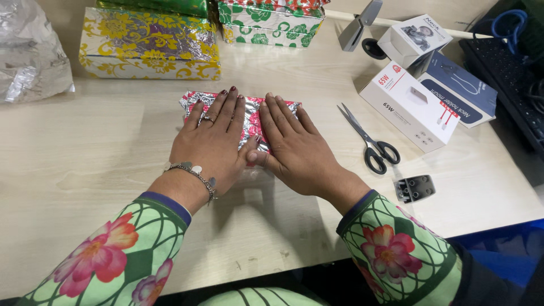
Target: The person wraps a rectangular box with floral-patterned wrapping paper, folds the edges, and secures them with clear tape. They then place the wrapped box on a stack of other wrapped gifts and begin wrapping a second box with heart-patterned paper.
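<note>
A small box wrapped in shiny pink-and-silver paper (250,113) lies on the pale wooden table (85,153). My left hand (213,141) rests flat on its left half, fingers spread, with a ring and a chain bracelet on it. My right hand (294,147) lies flat on its right half, thumb touching the left thumb. Both palms press down on the paper and cover most of the box. Only the far edge and corners of the wrapping show.
Black-handled scissors (368,141) lie right of my hands, a small black clip-like part (415,188) near them. White and blue product boxes (411,105) sit at the right. Wrapped gift boxes, yellow-floral (148,44) and green-floral (271,21), stand at the back. Crumpled silver foil (28,51) is far left.
</note>
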